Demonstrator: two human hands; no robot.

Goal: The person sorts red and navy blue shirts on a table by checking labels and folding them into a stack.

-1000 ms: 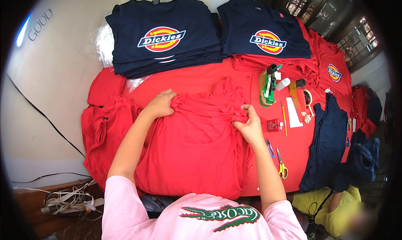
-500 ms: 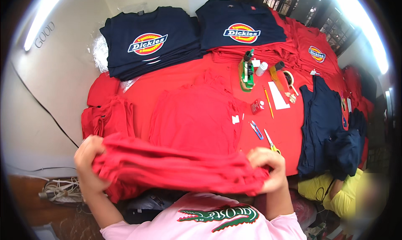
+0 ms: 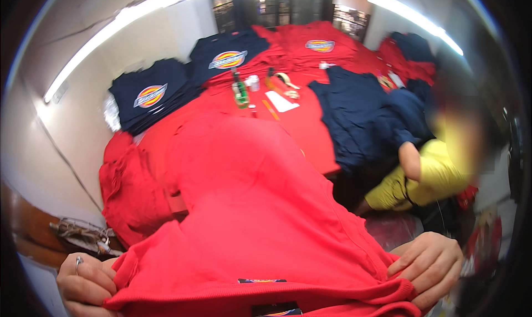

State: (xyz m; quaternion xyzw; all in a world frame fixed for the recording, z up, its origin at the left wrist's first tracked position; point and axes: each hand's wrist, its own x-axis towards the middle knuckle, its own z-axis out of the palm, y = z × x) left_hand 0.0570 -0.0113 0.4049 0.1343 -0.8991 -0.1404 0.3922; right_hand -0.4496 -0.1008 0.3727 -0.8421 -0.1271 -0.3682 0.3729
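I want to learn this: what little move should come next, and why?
Perhaps pull the left grip and right grip gently apart: they hold the red shirt at two spots well apart, yet creases show beside both.

Emblems (image 3: pixel 150 96) seemingly bearing lettering mark navy shirts (image 3: pixel 180 95), a red shirt (image 3: pixel 296 50) and the held red garment's (image 3: pixel 244 212) labels (image 3: pixel 262 281).

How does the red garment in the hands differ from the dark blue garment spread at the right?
Pose: the red garment is stretched between left hand and right hand; the dark blue garment lies on the table.
Place: the red garment is close to the camera; the dark blue garment is farther off, to the right.
Both are creased cloth.
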